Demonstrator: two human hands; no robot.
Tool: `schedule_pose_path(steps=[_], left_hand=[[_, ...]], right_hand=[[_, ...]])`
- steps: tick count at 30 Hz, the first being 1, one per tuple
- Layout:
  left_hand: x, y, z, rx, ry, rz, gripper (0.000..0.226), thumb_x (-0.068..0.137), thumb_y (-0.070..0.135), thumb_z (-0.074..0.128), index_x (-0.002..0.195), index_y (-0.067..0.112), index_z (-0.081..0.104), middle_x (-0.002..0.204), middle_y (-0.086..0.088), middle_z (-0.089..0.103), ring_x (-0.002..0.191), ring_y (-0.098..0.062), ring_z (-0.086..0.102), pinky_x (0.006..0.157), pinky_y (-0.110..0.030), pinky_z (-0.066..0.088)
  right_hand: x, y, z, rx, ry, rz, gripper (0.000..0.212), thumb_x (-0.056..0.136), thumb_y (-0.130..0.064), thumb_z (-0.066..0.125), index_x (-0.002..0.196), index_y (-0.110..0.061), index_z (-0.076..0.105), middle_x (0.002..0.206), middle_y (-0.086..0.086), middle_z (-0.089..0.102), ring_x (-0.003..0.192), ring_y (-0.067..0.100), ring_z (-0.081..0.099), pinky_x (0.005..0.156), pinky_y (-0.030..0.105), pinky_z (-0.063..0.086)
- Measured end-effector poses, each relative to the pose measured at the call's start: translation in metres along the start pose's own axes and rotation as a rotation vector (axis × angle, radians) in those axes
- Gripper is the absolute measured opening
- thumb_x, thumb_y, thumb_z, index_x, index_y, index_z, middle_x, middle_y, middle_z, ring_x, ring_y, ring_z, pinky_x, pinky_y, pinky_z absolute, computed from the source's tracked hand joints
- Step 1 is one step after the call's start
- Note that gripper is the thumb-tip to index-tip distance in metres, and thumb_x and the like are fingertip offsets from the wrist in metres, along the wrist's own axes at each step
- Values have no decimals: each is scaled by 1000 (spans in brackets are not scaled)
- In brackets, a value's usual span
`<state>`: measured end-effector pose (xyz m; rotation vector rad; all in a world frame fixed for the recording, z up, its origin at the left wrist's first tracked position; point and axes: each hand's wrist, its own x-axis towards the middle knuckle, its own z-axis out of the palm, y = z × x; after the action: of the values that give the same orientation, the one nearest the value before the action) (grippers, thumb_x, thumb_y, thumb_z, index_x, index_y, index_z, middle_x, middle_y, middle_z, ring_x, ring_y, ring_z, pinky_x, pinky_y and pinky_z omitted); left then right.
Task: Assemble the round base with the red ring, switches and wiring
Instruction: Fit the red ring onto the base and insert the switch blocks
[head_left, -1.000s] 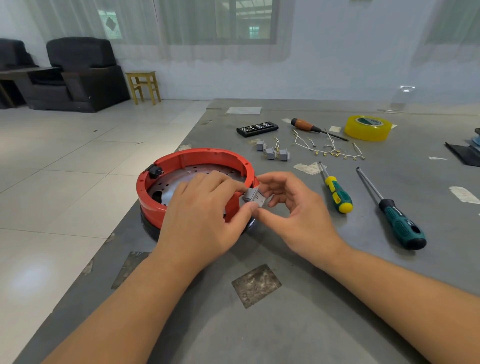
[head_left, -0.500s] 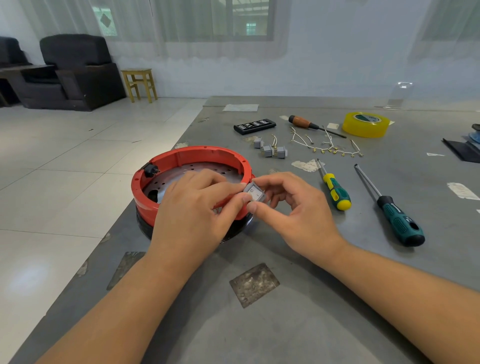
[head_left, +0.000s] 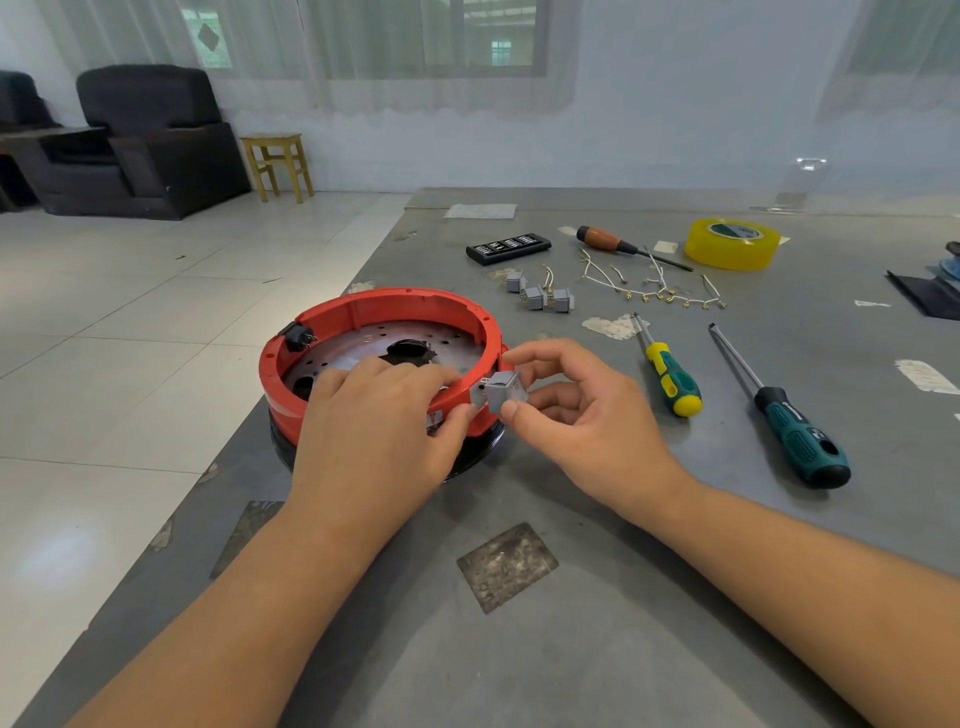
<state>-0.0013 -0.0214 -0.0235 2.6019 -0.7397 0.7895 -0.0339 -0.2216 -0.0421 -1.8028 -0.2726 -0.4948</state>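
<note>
Left hand: the left hand lies over the near wall of the red plastic ring, fingers curled inside the rim and thumb pressed on the outer face, so it grips the ring.
Right hand: the right hand pinches a small grey square switch between thumb and forefinger, just outside the ring's right side.
Grey switch: it is tilted, metal prongs turned toward the ring wall; whether they touch the wall cannot be told.
Round base: the ring sits on a black round base near the left edge of the grey table, with a perforated metal disc inside it.
Black plug part: a small black socket piece is mounted on the ring's left inner wall.
Spare switches: three more grey switches lie beyond the ring.
Wiring: short white wires with brass terminals lie to the right of the spare switches.
Tools: a yellow-and-green handled screwdriver and a larger teal-and-black handled screwdriver lie right of the hands; a wooden-handled screwdriver lies farther back.
Others: a yellow tape roll and a black bit case sit at the far side.
</note>
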Motion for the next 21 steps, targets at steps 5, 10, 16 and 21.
schedule_pose_path(steps=[5,10,16,21], left_hand=[[-1,-4,1,-8,45,41,22,94,37,73,110,24,80,89,2,77,91,-31,68,83,-47,44],[1,-14,-3,-69,23,10,36,89,45,63,116,29,80,88,5,72,98,-27,63,88,-46,35],[3,-24,-4,-160,-46,1,43,89,55,56,123,37,76,93,14,66,103,-15,60,91,-38,26],[3,-24,-5,-152,-47,16,41,89,49,56,121,34,76,86,25,52,93,-7,52,89,-36,24]], right_hand=[[1,-1,-2,-94,-19,-36,34,83,-10,81,111,-26,71,101,-10,68,84,18,70,75,30,60],[2,-2,-6,-315,-60,-231,34,85,-11,81,116,-22,74,105,-9,65,88,18,64,77,24,54],[-1,-1,3,-194,-66,-180,32,82,-10,84,109,-18,70,100,-4,65,84,18,70,78,28,60],[-2,-4,12,-79,-41,-41,33,80,-13,85,103,-29,69,91,-6,63,75,15,71,73,26,59]])
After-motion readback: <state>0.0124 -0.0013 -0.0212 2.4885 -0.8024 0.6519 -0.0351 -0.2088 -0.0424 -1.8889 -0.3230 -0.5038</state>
